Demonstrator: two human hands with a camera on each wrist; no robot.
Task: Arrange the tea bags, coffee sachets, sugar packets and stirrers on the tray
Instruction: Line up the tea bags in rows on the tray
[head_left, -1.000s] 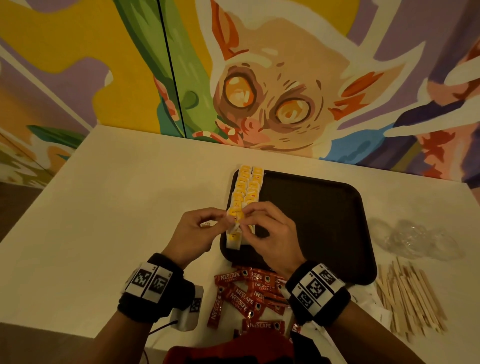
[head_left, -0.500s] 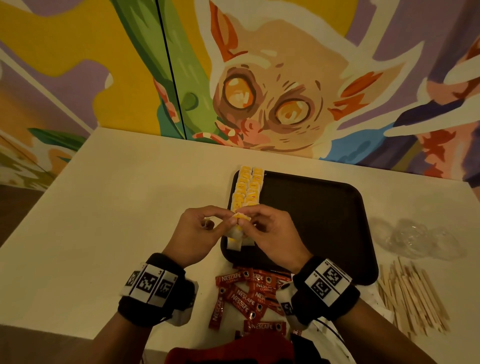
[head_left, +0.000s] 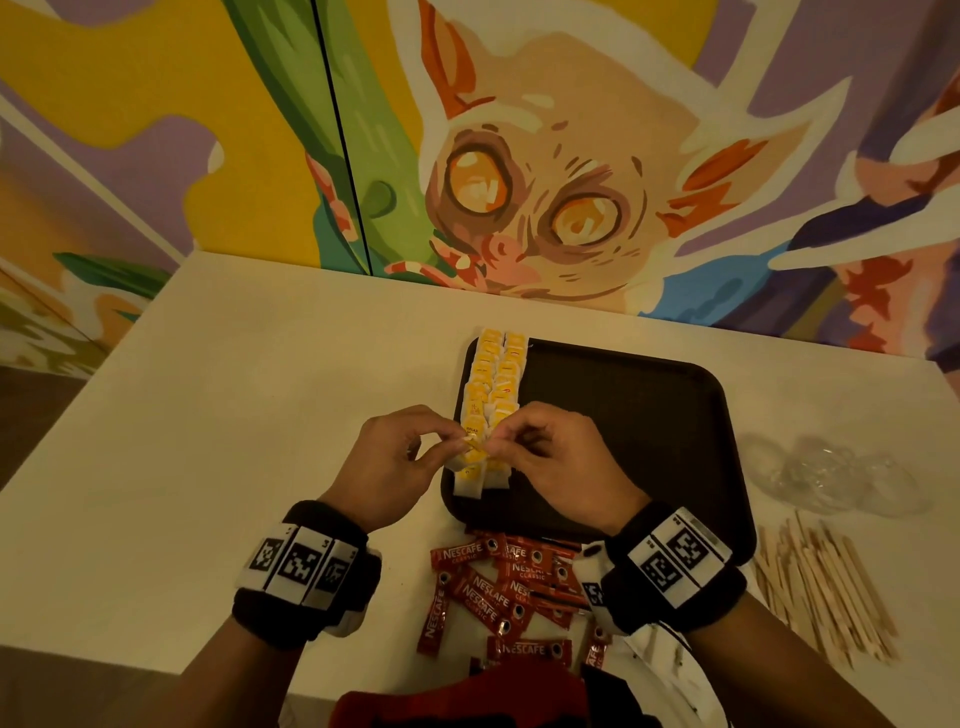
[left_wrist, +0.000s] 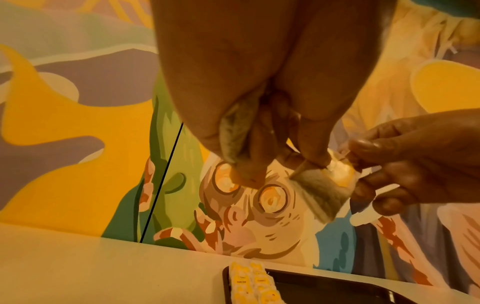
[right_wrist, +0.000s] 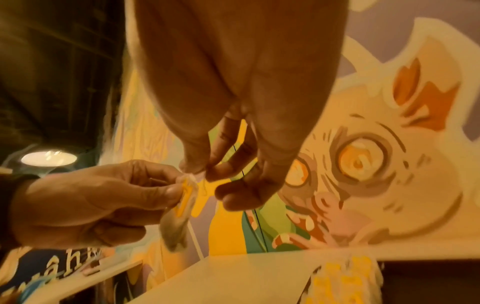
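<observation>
A black tray (head_left: 623, 441) lies on the white table, with two rows of yellow-tagged tea bags (head_left: 493, 384) along its left edge. Just above the tray's near-left corner, my left hand (head_left: 457, 444) and right hand (head_left: 498, 441) both pinch one tea bag (head_left: 474, 453) between thumb and fingertips. In the left wrist view that tea bag (left_wrist: 322, 187) hangs tilted from my left fingertips, and a second bag (left_wrist: 236, 133) is tucked between my left fingers. In the right wrist view my right fingertips (right_wrist: 207, 172) nip the top of the held bag (right_wrist: 185, 197).
Red Nescafe coffee sachets (head_left: 498, 587) lie scattered in front of the tray's near edge. A pile of wooden stirrers (head_left: 821, 587) lies at the right, with crumpled clear plastic (head_left: 841, 478) behind it. White packets (head_left: 654, 654) lie under my right wrist. A painted wall backs the table.
Both hands stay over the tray's near-left corner with the tea bag between them. Only the fingers have shifted a little on the bag.
</observation>
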